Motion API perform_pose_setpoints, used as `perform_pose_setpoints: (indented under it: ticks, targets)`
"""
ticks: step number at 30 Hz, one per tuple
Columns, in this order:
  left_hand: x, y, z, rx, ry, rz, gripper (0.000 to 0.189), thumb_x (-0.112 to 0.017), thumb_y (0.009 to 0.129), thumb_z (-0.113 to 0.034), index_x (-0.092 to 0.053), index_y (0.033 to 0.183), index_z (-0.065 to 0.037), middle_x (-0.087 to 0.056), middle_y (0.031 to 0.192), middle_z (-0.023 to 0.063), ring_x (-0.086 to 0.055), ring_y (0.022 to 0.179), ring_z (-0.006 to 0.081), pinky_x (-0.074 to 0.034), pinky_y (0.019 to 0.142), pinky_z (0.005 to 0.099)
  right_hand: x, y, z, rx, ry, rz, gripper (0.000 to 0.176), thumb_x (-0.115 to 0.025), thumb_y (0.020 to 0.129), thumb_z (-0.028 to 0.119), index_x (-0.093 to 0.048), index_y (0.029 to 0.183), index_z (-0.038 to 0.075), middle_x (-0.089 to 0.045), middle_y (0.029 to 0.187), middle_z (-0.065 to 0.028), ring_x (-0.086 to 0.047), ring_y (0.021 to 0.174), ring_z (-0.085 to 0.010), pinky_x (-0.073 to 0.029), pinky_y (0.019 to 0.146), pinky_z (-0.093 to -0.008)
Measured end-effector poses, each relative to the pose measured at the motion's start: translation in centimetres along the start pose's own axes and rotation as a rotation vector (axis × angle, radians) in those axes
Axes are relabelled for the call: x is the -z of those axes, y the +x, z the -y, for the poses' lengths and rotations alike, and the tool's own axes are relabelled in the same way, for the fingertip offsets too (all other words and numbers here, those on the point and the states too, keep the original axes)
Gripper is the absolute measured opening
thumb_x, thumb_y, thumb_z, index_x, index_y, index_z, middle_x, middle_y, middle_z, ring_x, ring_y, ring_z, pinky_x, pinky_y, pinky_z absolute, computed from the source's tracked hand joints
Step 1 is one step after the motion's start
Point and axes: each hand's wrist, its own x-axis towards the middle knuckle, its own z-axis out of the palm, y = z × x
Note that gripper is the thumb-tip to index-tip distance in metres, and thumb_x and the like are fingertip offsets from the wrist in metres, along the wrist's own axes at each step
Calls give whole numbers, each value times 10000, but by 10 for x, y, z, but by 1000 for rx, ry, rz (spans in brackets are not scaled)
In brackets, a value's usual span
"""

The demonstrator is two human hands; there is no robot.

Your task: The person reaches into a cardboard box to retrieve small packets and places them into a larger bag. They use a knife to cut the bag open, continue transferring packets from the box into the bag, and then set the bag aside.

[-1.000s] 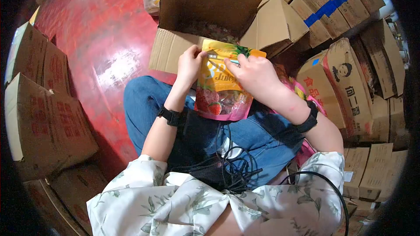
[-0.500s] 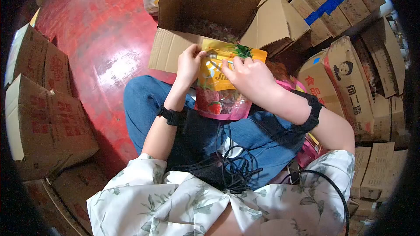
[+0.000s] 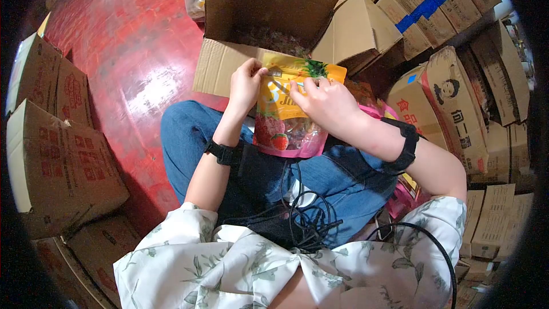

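A yellow and pink snack pouch [image 3: 280, 129] with pineapple and strawberry pictures and a see-through lower part stands upright above my lap. My left hand [image 3: 247, 84] pinches its upper left edge between thumb and fingers. Across the upper front of the pouch lies my right hand [image 3: 327, 98], fingers curled and pressed together near the top band. What exactly the right fingertips grip is partly hidden behind the hand. Just beyond the pouch, an open cardboard box [image 3: 227, 64] holds small wrapped pieces.
Printed cartons [image 3: 68, 166] stand at the left on the red floor [image 3: 137, 40]. More cartons [image 3: 463, 109] are stacked at the right. Pink packaging [image 3: 403, 197] lies by my right thigh, and a tangle of black cable [image 3: 314, 223] rests in my lap.
My right hand has shifted very slightly along the pouch's upper part. The left hand keeps its pinch on the edge, and the pouch stays almost in place.
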Motion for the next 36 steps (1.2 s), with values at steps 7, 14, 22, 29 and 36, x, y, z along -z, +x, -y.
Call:
perform_pose_setpoints:
  ticks: [7, 14, 22, 29, 36]
  targets:
    - [-3, 2, 6, 14, -40, 7, 143, -634, 781, -117, -576, 804, 11, -591, 669, 153, -584, 618, 227, -444, 585, 331, -2, -4, -1, 30, -24, 9, 288, -534, 756, 160, -576, 1021, 56, -540, 724, -65, -585, 591, -194, -468, 512, -285]
    - [-1, 0, 2, -4, -31, -5, 143, -629, 785, -124, -573, 804, 5, -584, 667, 156, -574, 614, 231, -440, 584, 335, -5, -12, -2, 16, -20, 16, 312, -536, 754, 166, -546, 1050, 67, -543, 749, -66, -587, 611, -201, -483, 502, -279]
    - [-4, 2, 9, -26, -21, 10, 135, -629, 793, -105, -560, 796, 11, -567, 646, 110, -516, 604, 152, -420, 570, 294, -8, -32, -8, -32, -70, 129, 303, -536, 750, 168, -545, 1038, 76, -545, 767, -68, -579, 602, -180, -471, 467, -267]
    - [-2, 1, 6, -30, -2, 22, 135, -628, 790, -101, -563, 802, 17, -570, 646, 80, -504, 613, 105, -424, 588, 266, -15, -76, -24, -71, -137, 244, 316, -518, 769, 165, -545, 1076, 95, -547, 782, -69, -561, 579, -168, -460, 457, -258]
    - [-5, 2, 13, -38, -3, 15, 154, -622, 797, -152, -592, 823, -3, -606, 697, 154, -588, 636, 225, -447, 606, 324, -9, -114, -27, -171, -115, 336, 365, -514, 762, 151, -526, 1125, 114, -538, 794, -67, -581, 602, -188, -478, 481, -290]
